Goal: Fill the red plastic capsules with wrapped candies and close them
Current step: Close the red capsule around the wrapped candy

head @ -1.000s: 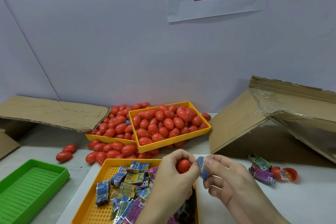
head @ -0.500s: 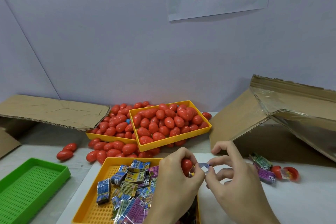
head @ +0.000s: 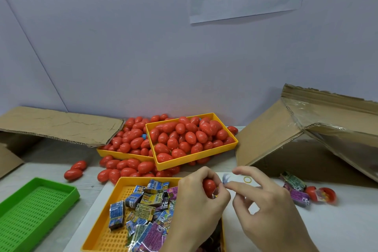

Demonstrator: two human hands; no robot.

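Note:
My left hand grips a red capsule over the near yellow tray, which holds several wrapped candies. Right beside it, my right hand pinches a small blue-white wrapped candy at the capsule's side. How much of the candy sits inside the capsule is hidden by my fingers. An open red capsule with a candy in it lies on the table to the right, next to loose candies.
Two yellow trays heaped with closed red capsules stand at the back, with more capsules spilled in front. A green tray sits at the left. Cardboard boxes flank both sides. A yellow rubber band lies near my right hand.
My right hand has brought the candy in from the right to the capsule held by my left hand, and its free fingers have spread. The left hand has stayed in place.

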